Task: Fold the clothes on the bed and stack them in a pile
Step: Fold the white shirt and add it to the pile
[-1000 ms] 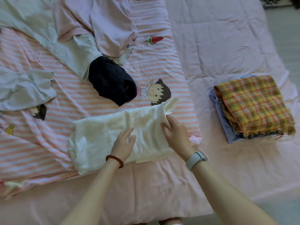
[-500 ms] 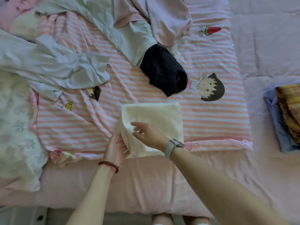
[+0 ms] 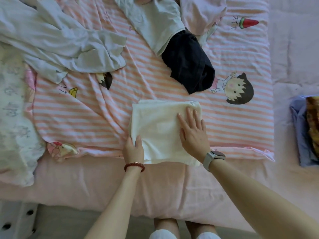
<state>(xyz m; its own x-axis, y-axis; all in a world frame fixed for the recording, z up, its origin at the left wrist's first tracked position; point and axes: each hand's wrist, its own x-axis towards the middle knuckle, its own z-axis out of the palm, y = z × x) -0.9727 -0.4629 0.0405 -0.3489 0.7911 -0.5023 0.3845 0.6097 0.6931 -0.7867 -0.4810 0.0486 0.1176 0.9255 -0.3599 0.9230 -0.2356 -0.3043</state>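
You're flattening the folded white garment (image 3: pixel 160 128) on the striped sheet near the bed (image 3: pixel 103 190) edge, right hand (image 3: pixel 193 133) pressing flat on top, left hand (image 3: pixel 133 149) pinching its near-left edge (fold looks done), so next you'd lift it across to the pile (image 3: pixel 309 128) at far right.

Bare arms, a bead bracelet and a smartwatch

Both forearms are bare, with no sleeves reaching into view. The left wrist, just behind the left hand (image 3: pixel 133 150), carries a bracelet (image 3: pixel 134 166) of small reddish-brown beads strung in a single loop. The right wrist, behind the right hand (image 3: pixel 194 135), wears a smartwatch (image 3: pixel 217 155) with a dark rounded-rectangle face on a pale grey band (image 3: pixel 206 161). At the bottom edge two bare legs (image 3: pixel 183 227) show, with white fabric below them.
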